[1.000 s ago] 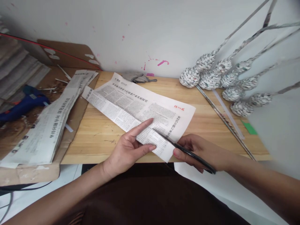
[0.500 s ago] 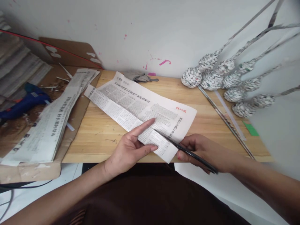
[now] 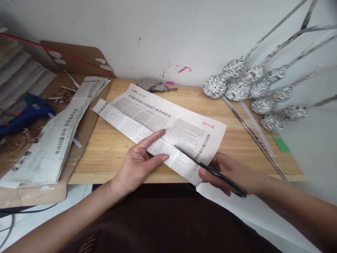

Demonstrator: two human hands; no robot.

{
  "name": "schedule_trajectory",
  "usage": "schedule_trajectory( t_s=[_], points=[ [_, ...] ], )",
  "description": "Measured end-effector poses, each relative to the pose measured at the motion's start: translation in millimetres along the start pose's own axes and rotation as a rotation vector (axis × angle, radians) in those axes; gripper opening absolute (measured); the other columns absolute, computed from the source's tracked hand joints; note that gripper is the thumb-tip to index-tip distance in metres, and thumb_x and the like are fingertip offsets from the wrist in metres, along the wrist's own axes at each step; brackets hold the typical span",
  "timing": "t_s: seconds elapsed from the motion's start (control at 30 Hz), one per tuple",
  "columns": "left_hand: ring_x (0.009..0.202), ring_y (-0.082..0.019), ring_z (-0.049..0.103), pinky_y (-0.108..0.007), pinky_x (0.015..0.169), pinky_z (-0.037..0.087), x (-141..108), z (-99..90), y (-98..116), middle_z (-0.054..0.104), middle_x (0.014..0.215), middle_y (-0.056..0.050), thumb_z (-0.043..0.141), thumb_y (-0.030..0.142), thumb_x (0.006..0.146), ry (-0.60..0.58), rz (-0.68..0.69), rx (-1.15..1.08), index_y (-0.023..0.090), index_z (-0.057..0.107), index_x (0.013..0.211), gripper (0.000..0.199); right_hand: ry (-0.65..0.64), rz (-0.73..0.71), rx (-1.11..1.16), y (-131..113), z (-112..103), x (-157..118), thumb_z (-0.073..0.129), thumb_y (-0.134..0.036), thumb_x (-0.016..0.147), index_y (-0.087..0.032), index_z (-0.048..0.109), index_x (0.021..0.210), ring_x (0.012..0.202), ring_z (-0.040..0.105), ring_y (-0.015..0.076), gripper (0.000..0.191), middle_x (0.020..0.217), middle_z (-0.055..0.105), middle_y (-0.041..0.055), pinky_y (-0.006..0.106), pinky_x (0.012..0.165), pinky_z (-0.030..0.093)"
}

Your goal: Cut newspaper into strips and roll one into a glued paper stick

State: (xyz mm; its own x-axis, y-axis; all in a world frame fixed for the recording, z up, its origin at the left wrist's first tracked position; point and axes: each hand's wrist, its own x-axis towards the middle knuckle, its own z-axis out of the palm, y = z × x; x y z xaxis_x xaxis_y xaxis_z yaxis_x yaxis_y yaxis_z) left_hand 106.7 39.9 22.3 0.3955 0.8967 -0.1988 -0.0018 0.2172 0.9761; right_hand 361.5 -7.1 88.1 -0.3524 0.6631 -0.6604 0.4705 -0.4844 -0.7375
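A folded newspaper sheet [image 3: 158,119] lies slantwise over the wooden table, its lower right corner past the front edge. My left hand [image 3: 139,160] holds the sheet's lower edge, index finger stretched over the print and thumb lower down. Black scissors [image 3: 221,175] are gripped in my right hand [image 3: 229,172], which also touches the sheet's right end. Their blades point up and left along the fold; whether they are slightly parted cannot be made out.
Newspaper strips [image 3: 63,133] and a blue glue gun [image 3: 28,114] rest on cardboard at the left. A grey glove [image 3: 155,85] lies by the wall. Several woven paper gourds [image 3: 214,86], a thin rod [image 3: 255,138] and a green piece [image 3: 281,144] are at the right.
My left hand has slid left and slightly down along the sheet. The sheet's right end has shifted a little right, and the scissors' blades now lie more over the paper.
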Motion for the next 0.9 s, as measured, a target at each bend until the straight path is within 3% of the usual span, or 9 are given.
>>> schedule_trajectory(
  t_s=[0.1, 0.27, 0.37, 0.47, 0.57, 0.63, 0.73, 0.9],
  points=[
    [0.04, -0.006, 0.022, -0.022, 0.039, 0.017, -0.6, -1.0, 0.2, 0.024, 0.042, 0.012, 0.079, 0.027, 0.077, -0.014, 0.021, 0.011, 0.026, 0.05, 0.145, 0.074, -0.008, 0.006, 0.015, -3.5, 0.1, 2.5, 0.071, -0.057, 0.078, -0.017, 0.059, 0.081, 0.04, 0.041, 0.0061, 0.042, 0.056, 0.047, -0.006, 0.018, 0.035, 0.036],
    [0.048, -0.011, 0.042, -0.024, 0.047, 0.035, 0.5, 0.5, -0.1, 0.04, 0.047, 0.009, 0.08, 0.029, 0.074, 0.009, 0.021, -0.02, 0.03, 0.055, 0.141, 0.071, -0.001, -0.004, 0.016, -6.1, -0.5, 0.8, 0.072, -0.054, 0.079, -0.019, 0.056, 0.07, 0.04, 0.037, 0.0066, 0.04, 0.047, 0.042, -0.007, 0.018, 0.035, 0.032],
    [0.045, -0.009, 0.035, -0.023, 0.044, 0.029, 0.4, 1.2, 0.9, 0.034, 0.045, 0.01, 0.08, 0.028, 0.075, 0.009, 0.004, -0.017, 0.03, 0.054, 0.141, 0.071, 0.008, -0.018, 0.018, -6.9, -0.4, 0.0, 0.071, -0.054, 0.08, -0.02, 0.057, 0.065, 0.044, 0.043, 0.0097, 0.039, 0.043, 0.039, -0.0064, 0.019, 0.039, 0.035],
    [0.043, -0.006, 0.02, -0.022, 0.04, 0.017, -0.1, 1.7, 1.6, 0.025, 0.045, 0.011, 0.08, 0.026, 0.076, -0.003, 0.009, -0.023, 0.03, 0.053, 0.142, 0.072, 0.028, -0.055, 0.024, -6.0, -0.5, 1.0, 0.073, -0.053, 0.079, -0.02, 0.067, 0.081, 0.065, 0.059, 0.016, 0.034, 0.057, 0.053, -0.0019, 0.023, 0.052, 0.047],
    [0.045, -0.006, 0.015, -0.022, 0.04, 0.011, -0.5, 2.0, 1.5, 0.023, 0.046, 0.011, 0.079, 0.027, 0.077, -0.019, 0.016, -0.037, 0.03, 0.051, 0.144, 0.072, 0.028, -0.084, 0.046, -4.3, -0.8, 1.4, 0.074, -0.05, 0.078, -0.02, 0.069, 0.099, 0.082, 0.063, 0.0182, 0.037, 0.08, 0.066, 0.0019, 0.025, 0.065, 0.052],
    [0.045, -0.006, 0.014, -0.023, 0.04, 0.009, -0.9, 1.7, 1.3, 0.023, 0.046, 0.011, 0.079, 0.027, 0.077, -0.03, 0.015, -0.03, 0.031, 0.049, 0.145, 0.073, 0.016, -0.06, 0.057, -3.6, -1.3, 0.6, 0.074, -0.048, 0.079, -0.02, 0.069, 0.101, 0.071, 0.061, 0.0149, 0.037, 0.08, 0.066, 0.0013, 0.023, 0.058, 0.049],
    [0.045, -0.006, 0.012, -0.023, 0.041, 0.007, -2.2, 1.3, 2.1, 0.021, 0.045, 0.011, 0.078, 0.028, 0.079, -0.061, 0.009, -0.002, 0.033, 0.047, 0.146, 0.075, 0.014, -0.008, 0.036, -3.9, -2.3, -0.5, 0.075, -0.047, 0.078, -0.019, 0.068, 0.097, 0.048, 0.048, 0.0094, 0.034, 0.06, 0.057, -0.0031, 0.019, 0.041, 0.04],
    [0.043, -0.006, 0.013, -0.024, 0.041, 0.008, -4.5, 3.2, 6.1, 0.023, 0.045, 0.011, 0.078, 0.028, 0.078, -0.094, 0.011, -0.003, 0.031, 0.047, 0.147, 0.075, 0.014, 0.035, -0.019, -11.7, -2.0, 3.6, 0.076, -0.047, 0.075, -0.019, 0.068, 0.098, 0.041, 0.046, 0.0097, 0.037, 0.052, 0.05, -0.0046, 0.02, 0.035, 0.04]
  ],
)
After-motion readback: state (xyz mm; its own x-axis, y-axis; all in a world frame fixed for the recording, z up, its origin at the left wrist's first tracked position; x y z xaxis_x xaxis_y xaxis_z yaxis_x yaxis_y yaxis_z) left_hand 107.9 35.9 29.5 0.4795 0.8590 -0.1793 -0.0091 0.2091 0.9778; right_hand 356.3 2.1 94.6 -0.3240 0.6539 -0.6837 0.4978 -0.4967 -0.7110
